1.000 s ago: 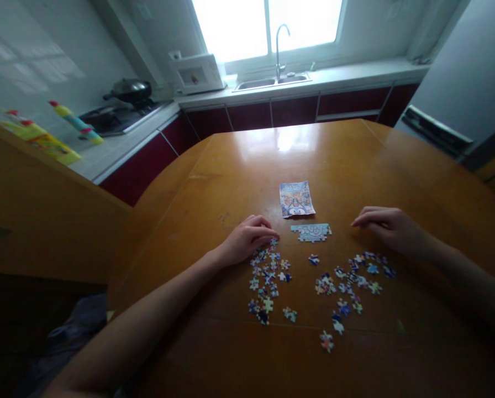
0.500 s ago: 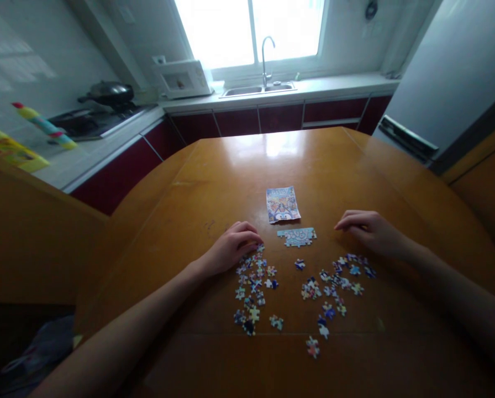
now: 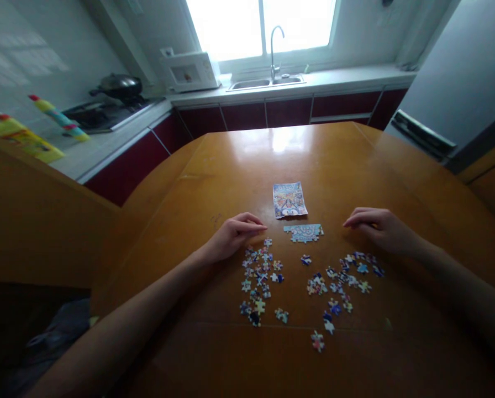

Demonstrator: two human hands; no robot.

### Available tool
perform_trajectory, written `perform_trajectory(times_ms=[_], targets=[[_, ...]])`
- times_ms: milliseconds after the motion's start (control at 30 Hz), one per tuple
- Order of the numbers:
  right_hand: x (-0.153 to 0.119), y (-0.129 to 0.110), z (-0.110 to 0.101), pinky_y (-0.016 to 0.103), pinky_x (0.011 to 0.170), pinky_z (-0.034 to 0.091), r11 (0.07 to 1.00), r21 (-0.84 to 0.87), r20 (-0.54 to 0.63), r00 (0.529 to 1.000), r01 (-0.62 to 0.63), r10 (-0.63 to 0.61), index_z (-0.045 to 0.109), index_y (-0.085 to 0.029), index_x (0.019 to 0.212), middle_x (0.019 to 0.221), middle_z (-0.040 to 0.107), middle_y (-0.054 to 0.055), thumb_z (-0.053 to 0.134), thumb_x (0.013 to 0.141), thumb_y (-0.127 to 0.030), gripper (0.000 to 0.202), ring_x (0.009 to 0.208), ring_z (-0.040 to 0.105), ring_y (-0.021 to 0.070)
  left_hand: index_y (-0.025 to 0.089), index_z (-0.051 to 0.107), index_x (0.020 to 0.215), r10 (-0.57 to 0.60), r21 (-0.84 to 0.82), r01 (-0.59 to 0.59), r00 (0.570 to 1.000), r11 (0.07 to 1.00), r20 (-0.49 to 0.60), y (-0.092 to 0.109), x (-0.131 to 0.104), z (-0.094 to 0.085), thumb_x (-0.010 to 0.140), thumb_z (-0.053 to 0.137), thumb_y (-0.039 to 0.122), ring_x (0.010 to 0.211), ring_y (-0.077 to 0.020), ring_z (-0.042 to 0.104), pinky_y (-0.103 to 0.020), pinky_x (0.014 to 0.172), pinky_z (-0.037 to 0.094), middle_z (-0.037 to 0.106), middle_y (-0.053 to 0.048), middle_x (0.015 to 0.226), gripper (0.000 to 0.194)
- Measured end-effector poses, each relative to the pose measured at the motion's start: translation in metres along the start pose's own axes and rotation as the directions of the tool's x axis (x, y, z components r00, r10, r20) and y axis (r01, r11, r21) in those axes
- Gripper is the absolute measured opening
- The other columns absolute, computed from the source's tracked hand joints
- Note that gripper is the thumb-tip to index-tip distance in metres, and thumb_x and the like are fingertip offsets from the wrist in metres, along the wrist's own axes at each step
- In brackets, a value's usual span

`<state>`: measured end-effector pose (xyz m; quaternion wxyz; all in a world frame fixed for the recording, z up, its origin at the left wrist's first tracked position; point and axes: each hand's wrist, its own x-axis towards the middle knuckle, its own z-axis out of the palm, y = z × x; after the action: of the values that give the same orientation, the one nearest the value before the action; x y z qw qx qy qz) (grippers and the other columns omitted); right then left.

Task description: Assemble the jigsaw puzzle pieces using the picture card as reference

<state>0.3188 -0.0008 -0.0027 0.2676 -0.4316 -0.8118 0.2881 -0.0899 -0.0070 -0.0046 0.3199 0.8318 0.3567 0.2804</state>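
On the table (image 3: 214, 365), the nearest thing is a single reddish piece (image 3: 317, 341). A little farther, a greenish piece (image 3: 281, 315) lies apart. Behind these are two loose groups: the left pieces (image 3: 259, 305), strewn in a long strip, and the right pieces (image 3: 316, 285), spreading out below the right hand. Between the groups lies one dark blue piece (image 3: 306, 260), alone.

The left hand (image 3: 237, 235) is just above the left pieces, its fingers half bent and the tips near together; I cannot tell if something small is between them. The right hand (image 3: 374, 226) is behind the right pieces, its grip loosely curled, with the tips almost meeting; here also I cannot tell if it has hold of anything.

Between the two hands, near to neither pile, lies the joined part (image 3: 305, 233) of the puzzle, flat, with a toothed near edge. Just behind it is the picture sheet (image 3: 289, 200), which fills the place directly beyond.

Far away are the bottles (image 3: 59, 117), the pan (image 3: 119, 87), the microwave (image 3: 193, 73), the sink (image 3: 251, 84) and the fridge (image 3: 467, 72).
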Motion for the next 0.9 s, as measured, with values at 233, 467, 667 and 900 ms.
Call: perform_trajectory(times_ms=[233,467,667,900], targets=[[-0.001,0.005,-0.003,0.035,0.07,0.049,1.0,-0.011,-0.002,1.0,-0.009,0.009,0.074,-0.022,0.087,0.089,0.071,0.008,0.054,0.089,-0.028,0.021,0.081,0.065,0.0217,0.022,0.078,0.097,-0.12,0.038,0.116,0.988,0.992,0.101,0.004,-0.015,-0.03,0.092,0.067,0.033,0.075,-0.0138,0.062,-0.025,0.065,0.05,0.069,-0.006,0.09,0.017],[-0.001,0.006,-0.002,0.036,0.075,0.048,1.0,-0.019,0.028,0.999,-0.017,0.017,0.075,-0.019,0.089,0.092,0.071,0.011,0.054,0.09,-0.025,0.022,0.084,0.065,0.0233,0.021,0.077,0.093,-0.142,0.08,0.126,0.956,0.989,0.256,0.008,-0.02,-0.03,0.088,0.072,0.034,0.073,-0.0135,0.061,-0.025,0.064,0.05,0.067,-0.005,0.089,0.015],[-0.001,0.01,-0.001,0.037,0.074,0.048,0.999,-0.022,0.036,0.999,-0.028,0.028,0.075,-0.02,0.09,0.092,0.071,0.011,0.053,0.09,-0.025,0.022,0.084,0.065,0.0233,0.023,0.078,0.097,-0.115,0.072,0.105,0.981,0.992,0.156,-0.003,-0.019,-0.027,0.092,0.066,0.034,0.077,-0.0138,0.063,-0.025,0.067,0.05,0.067,-0.006,0.091,0.017],[-0.001,0.015,-0.001,0.037,0.072,0.049,1.0,-0.029,0.023,1.0,0.006,-0.006,0.076,-0.021,0.089,0.09,0.072,0.009,0.056,0.088,-0.031,0.022,0.081,0.067,0.0237,0.02,0.078,0.099,-0.074,0.039,0.069,0.989,0.997,0.129,0.007,-0.02,-0.025,0.09,0.07,0.027,0.075,-0.0117,0.06,-0.023,0.066,0.047,0.065,-0.005,0.087,0.014]])
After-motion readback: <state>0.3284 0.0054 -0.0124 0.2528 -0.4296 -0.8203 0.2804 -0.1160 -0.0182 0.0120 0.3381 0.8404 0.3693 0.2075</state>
